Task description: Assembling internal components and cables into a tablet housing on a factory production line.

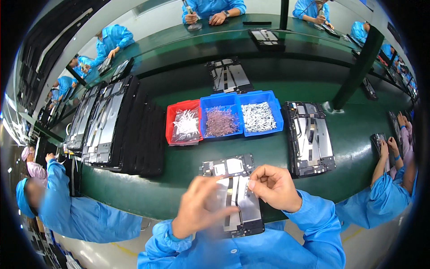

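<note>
A flat tablet-like device (251, 210) with its back off lies in front of me, showing silver plates, dark flex strips and a black frame. My left hand (199, 208) is over its left side, slightly blurred, thumb and fingers apart with nothing visible between them. Above the device's right edge, my right hand (275, 188) pinches thumb and forefinger together. Something small and pale seems to show at those fingertips, too tiny to name. Beyond the device stand a red bin (169, 127) of bagged white pieces, a blue bin (207, 101) of reddish-brown parts and another blue bin (277, 119) of white-and-dark pieces.
Stacks of similar devices (105, 130) in black trays rise on the left. To the right is another device stack (311, 139), and one device (228, 76) lies behind the bins. A green post (358, 67) stands on the green table (354, 152). Co-workers in blue sit around.
</note>
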`<move>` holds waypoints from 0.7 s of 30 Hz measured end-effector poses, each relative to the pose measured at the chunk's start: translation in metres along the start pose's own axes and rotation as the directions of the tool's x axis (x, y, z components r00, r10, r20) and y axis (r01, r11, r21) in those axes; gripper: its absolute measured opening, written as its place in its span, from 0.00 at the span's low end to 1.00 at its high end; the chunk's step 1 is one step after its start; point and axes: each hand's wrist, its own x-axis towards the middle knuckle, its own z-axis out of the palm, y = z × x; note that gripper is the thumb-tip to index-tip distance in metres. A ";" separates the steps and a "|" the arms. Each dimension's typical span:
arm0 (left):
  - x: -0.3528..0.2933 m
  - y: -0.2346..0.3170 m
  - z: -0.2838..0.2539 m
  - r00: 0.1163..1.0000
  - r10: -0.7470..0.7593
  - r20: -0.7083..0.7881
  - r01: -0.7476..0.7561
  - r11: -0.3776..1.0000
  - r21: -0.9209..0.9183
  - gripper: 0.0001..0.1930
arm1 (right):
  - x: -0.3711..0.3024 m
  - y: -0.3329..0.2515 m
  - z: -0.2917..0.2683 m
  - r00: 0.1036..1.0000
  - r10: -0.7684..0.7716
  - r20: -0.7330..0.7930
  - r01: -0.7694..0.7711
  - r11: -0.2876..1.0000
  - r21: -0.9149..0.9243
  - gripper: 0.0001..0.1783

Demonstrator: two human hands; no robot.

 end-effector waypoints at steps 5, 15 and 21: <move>0.015 -0.007 0.017 0.993 0.112 0.038 -0.102 0.975 -0.196 0.30 | -0.002 -0.001 0.010 0.998 0.023 0.059 -0.025 0.999 0.039 0.06; 0.012 -0.011 0.016 0.994 0.104 0.044 -0.093 0.976 -0.195 0.25 | 0.000 0.009 0.011 0.995 0.018 0.101 -0.032 0.990 0.136 0.05; 0.019 -0.009 0.006 0.977 0.208 0.054 -0.196 0.967 -0.163 0.32 | 0.001 0.005 0.007 0.997 0.034 0.068 -0.039 0.997 0.071 0.05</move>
